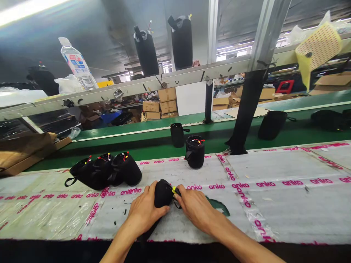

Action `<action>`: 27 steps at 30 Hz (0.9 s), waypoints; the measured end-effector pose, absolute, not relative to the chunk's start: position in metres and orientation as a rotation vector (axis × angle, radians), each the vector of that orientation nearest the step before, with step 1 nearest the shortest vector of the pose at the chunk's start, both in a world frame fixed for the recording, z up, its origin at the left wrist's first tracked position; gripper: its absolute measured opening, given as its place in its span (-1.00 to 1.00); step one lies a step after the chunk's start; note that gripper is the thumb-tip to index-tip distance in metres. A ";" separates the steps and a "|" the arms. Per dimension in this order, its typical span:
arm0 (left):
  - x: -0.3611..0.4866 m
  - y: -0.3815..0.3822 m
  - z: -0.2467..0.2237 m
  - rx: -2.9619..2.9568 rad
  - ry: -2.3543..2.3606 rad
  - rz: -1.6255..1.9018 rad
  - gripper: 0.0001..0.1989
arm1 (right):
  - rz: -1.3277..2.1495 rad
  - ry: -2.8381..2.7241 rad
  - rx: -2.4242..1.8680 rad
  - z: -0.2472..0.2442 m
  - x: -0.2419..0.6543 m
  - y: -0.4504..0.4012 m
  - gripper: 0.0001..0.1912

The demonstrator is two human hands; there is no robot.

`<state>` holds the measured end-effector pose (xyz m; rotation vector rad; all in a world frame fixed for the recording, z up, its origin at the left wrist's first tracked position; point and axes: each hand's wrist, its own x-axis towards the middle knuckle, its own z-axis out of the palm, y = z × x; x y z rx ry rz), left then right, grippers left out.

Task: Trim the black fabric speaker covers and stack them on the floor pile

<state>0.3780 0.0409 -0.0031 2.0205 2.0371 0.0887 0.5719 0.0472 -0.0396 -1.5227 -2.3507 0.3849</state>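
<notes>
A black fabric-covered speaker housing (162,194) lies tilted at the bench's front, between my two hands. My left hand (144,210) is wrapped round its left side, the thumb pressed across its near face. Close against the housing's right side, my right hand (193,206) is closed on a small black-and-yellow piece (174,190); the fingers hide most of it, so its kind is unclear. A thin dark loop shows beneath the right fingertips. Just behind that hand, a dark green round piece (219,206) lies on the bench, partly covered.
Three upright black housings (127,170) with red and yellow wires stand at the left. Another wired housing (195,153) stands ahead, before a green belt (148,146) carrying more. An overhead shelf rail (181,77) holds a bottle (78,65). A black-wrapped post (242,113) rises at right.
</notes>
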 end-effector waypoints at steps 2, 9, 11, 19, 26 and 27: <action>0.379 0.040 -0.003 2.026 2.046 0.068 -0.13 | 0.379 -2.361 -1.528 -0.039 0.572 0.047 -0.76; 0.385 0.041 0.007 2.081 2.024 0.014 -0.21 | 0.360 -2.402 -1.596 -0.033 0.567 0.045 -0.74; 0.386 0.045 0.009 2.065 2.016 0.038 -0.33 | 0.358 -2.420 -1.617 -0.030 0.566 0.045 -0.75; 0.383 0.055 0.004 2.051 1.946 0.065 -0.35 | 0.295 -2.559 -1.520 -0.015 0.572 0.057 -0.75; 0.388 0.053 0.014 2.076 1.892 0.057 -0.39 | 0.098 -2.655 -1.458 -0.011 0.574 0.059 -0.74; 0.389 0.052 0.014 2.076 1.905 0.037 -0.39 | 0.079 -2.637 -1.467 -0.012 0.573 0.057 -0.74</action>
